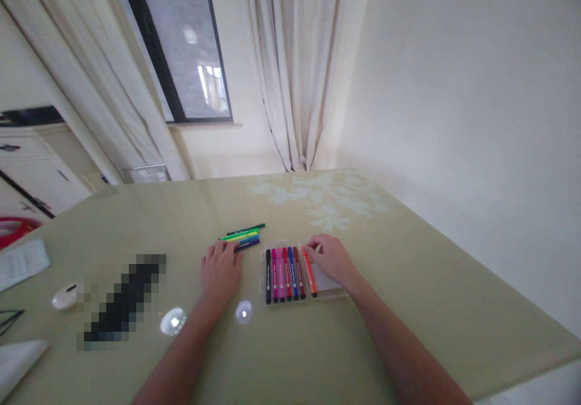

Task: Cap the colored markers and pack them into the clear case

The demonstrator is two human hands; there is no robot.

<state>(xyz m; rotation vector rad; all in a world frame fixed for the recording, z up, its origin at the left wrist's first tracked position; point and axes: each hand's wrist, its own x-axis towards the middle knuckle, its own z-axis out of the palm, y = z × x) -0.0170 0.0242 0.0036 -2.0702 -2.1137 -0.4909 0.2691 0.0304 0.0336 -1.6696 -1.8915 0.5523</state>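
A clear plastic marker case [287,304] lies opened out on the table, with a row of markers [281,275] in its left half: black, magenta, pink, red, blue and dark red caps and barrels. My right hand [333,261] pinches the upper end of an orange marker [310,273], which lies at the left edge of the case's right half. Several loose markers [247,234] in green, yellow and blue lie beyond the case's left side. Against the near ends of these rests my left hand [221,275], palm down with fingers stretched out, holding nothing that I can see.
The glossy table [290,356] runs to a wall on the right and a curtain [295,60] behind. At the left are a white mouse [66,296], a blurred-out dark object [124,302], a pale folded item [22,263] and a black cable [9,317].
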